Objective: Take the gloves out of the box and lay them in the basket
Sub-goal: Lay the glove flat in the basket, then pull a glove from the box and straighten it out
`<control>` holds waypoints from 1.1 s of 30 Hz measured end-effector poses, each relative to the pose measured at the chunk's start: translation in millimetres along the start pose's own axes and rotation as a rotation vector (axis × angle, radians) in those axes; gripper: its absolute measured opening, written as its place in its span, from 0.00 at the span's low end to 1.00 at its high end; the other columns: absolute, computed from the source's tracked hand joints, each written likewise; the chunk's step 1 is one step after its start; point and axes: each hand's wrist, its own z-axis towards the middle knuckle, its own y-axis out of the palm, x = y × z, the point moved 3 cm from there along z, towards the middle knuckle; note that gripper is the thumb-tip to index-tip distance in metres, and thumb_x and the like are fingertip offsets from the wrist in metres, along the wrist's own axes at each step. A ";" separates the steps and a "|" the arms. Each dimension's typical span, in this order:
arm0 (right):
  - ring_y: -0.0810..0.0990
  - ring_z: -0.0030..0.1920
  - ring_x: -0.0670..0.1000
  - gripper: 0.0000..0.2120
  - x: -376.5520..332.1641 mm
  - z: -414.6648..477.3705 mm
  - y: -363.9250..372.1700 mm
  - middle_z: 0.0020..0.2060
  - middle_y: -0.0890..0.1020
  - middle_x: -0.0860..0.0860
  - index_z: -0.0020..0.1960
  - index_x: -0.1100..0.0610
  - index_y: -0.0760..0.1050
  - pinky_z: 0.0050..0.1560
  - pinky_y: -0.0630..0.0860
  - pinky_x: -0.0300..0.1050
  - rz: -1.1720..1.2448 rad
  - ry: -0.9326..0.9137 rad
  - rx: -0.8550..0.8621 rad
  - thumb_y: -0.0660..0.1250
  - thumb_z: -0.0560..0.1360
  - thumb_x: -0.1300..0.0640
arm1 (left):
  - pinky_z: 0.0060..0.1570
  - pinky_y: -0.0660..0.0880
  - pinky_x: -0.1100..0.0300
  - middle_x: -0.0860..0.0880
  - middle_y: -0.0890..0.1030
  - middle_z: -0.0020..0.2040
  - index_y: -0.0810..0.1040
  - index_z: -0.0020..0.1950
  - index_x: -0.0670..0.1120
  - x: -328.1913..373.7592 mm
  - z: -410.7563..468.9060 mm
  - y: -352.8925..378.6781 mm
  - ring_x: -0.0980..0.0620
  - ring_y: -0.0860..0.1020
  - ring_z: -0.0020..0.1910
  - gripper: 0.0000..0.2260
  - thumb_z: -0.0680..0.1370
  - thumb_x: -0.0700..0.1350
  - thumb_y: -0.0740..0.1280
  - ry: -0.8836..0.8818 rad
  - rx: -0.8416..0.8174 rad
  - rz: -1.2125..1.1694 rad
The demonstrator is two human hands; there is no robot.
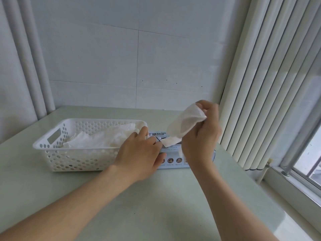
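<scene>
Working at a pale green table (156, 206), with a white perforated basket (78, 159) standing at left and holding a loose heap of white gloves (104, 138).

Pressing the left hand (139, 153) down on the top of the glove box (173, 160), which is lying just right of the basket and touching or nearly touching it. Keeping that hand's fingers almost straight and a little spread, gripping nothing, with the forefinger reaching up beside the basket's right corner and the thumb lying against the box's printed front.

Holding the right hand (201, 134) raised above the box, with its fingers curled and pinching the crumpled upper end of a single white glove (184, 122). Letting the rest of that glove hang down and to the left, toward the opening in the box top between the two hands. Not possible to tell whether the lower end is clear of the opening, being partly hidden behind the wrist.

Facing a white panelled wall, with pale vertical blinds (260, 84) and a window (309, 153) at far right.
</scene>
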 end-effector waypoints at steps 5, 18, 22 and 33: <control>0.64 0.24 0.47 0.09 14.5 -9.1 17.4 0.22 0.72 0.53 0.43 0.52 0.82 0.36 0.65 0.42 -0.118 0.249 -0.280 0.68 0.81 0.55 | 0.26 0.56 0.63 0.53 0.65 0.27 0.72 0.32 0.46 -5.1 -2.8 -20.8 0.49 0.67 0.28 0.12 0.76 0.48 0.63 -0.211 0.204 -0.257; 0.78 0.32 0.53 0.10 17.3 -22.8 27.9 0.35 0.86 0.59 0.52 0.50 0.83 0.34 0.73 0.48 0.158 0.487 -0.638 0.64 0.85 0.57 | 0.37 0.72 0.58 0.55 0.82 0.38 0.82 0.59 0.49 -12.0 -6.4 -31.0 0.50 0.80 0.36 0.19 0.80 0.61 0.62 -0.483 0.364 -0.608; 0.82 0.41 0.55 0.10 15.8 -24.3 27.1 0.45 0.85 0.61 0.59 0.48 0.80 0.42 0.79 0.54 0.278 0.628 -0.684 0.63 0.84 0.60 | 0.29 0.70 0.51 0.52 0.74 0.30 0.76 0.42 0.48 -21.5 0.0 -29.4 0.48 0.74 0.30 0.13 0.83 0.52 0.63 -0.525 0.405 -0.757; 0.74 0.55 0.45 0.28 5.3 -39.1 32.8 0.53 0.72 0.44 0.59 0.49 0.68 0.53 0.74 0.41 -0.134 0.034 -0.526 0.76 0.67 0.42 | 0.33 0.71 0.58 0.51 0.78 0.33 0.79 0.43 0.46 -45.5 15.8 -40.6 0.50 0.76 0.34 0.14 0.82 0.55 0.71 -0.485 0.319 -0.913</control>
